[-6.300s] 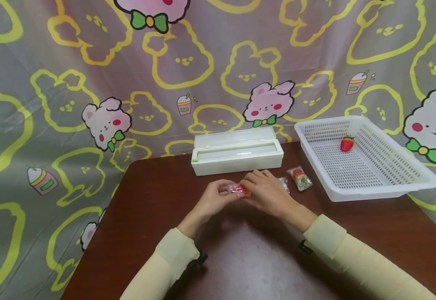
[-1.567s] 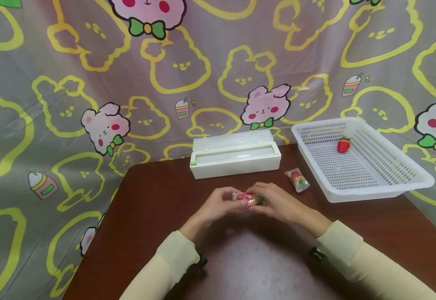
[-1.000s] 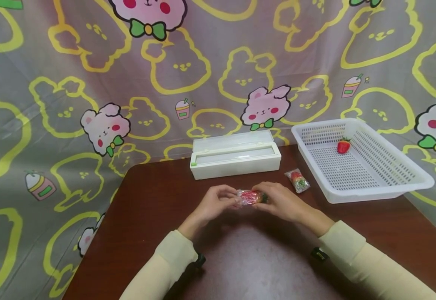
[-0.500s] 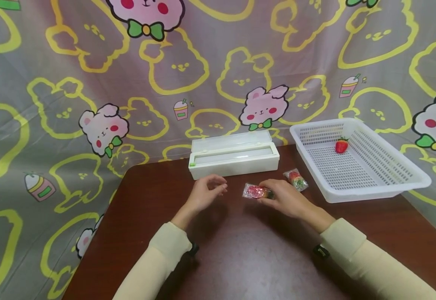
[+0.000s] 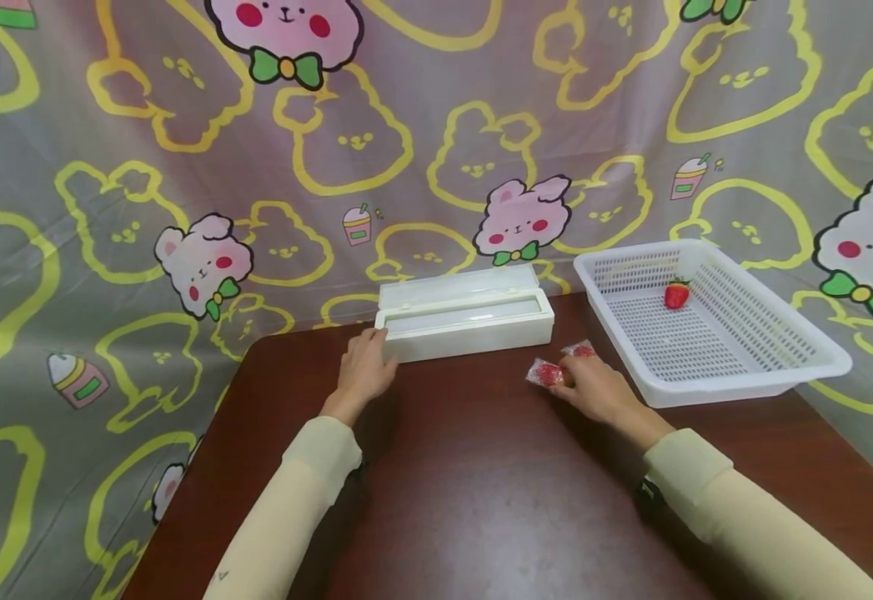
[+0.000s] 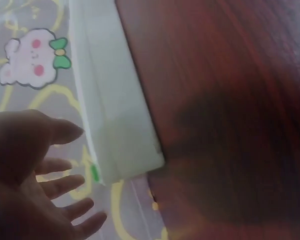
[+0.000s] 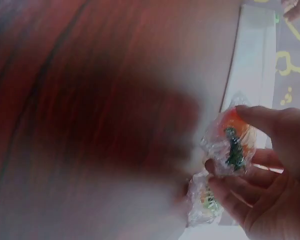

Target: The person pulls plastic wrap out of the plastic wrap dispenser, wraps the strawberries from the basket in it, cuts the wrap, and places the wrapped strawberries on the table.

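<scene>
Right wrist view: the right hand [image 7: 282, 187] pinches a wrapped strawberry [image 7: 233, 142] near a second packet [image 7: 201, 204]; the left hand [image 5: 363, 368], relaxed and unladen, is beside the white box [image 5: 474, 340]. Probably light, slick and bruisable, the strawberry wants gentle pressure around its middle.

Table [image 5: 474, 500] glare, dark shadows, blurry wrist views

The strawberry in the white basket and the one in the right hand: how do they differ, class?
The basket strawberry is bare; the held strawberry is wrapped in clear film. The basket strawberry lies in the white basket; the right hand grips the held strawberry. Both show red and green.
</scene>
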`<action>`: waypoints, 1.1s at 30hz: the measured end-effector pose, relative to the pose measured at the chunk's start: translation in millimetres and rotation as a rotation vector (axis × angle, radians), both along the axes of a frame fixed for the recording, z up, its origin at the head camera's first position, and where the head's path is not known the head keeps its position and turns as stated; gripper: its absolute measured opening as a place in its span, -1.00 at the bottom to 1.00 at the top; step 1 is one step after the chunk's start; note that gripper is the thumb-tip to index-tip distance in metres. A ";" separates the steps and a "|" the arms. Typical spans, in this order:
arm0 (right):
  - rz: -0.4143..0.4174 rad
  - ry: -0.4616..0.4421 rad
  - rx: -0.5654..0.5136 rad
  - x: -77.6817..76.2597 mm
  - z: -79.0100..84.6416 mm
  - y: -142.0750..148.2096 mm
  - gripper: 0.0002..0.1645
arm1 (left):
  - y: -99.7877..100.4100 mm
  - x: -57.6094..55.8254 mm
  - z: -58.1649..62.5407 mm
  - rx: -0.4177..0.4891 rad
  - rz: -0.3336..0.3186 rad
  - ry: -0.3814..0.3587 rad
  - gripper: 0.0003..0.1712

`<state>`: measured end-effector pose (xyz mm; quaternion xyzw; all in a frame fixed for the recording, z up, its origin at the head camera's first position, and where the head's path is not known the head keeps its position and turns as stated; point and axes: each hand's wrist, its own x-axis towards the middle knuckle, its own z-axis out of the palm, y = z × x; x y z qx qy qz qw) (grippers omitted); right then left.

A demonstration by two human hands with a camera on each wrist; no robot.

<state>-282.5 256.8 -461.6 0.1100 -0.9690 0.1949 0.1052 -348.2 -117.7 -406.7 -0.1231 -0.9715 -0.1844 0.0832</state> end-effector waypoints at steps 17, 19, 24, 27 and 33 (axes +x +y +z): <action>-0.100 0.103 0.014 7.3 -11.7 21.8 -0.70 | -3.8 -12.5 -7.0 -0.006 -0.034 0.018 -0.42; -0.129 0.098 0.007 9.5 -13.0 22.0 -0.67 | -3.5 -14.5 -7.5 -0.009 -0.034 0.000 -0.43; -0.196 0.073 -0.007 13.0 -14.1 22.3 -0.67 | 4.5 -20.4 -10.0 -0.005 -0.071 -0.053 -0.46; -0.194 0.074 -0.004 13.6 -14.9 22.5 -0.67 | 16.6 -21.8 -9.9 -0.012 -0.111 -0.060 -0.45; -0.163 0.093 0.012 13.3 -15.1 20.6 -0.58 | 53.2 -22.2 -4.5 -0.037 -0.206 -0.084 -0.43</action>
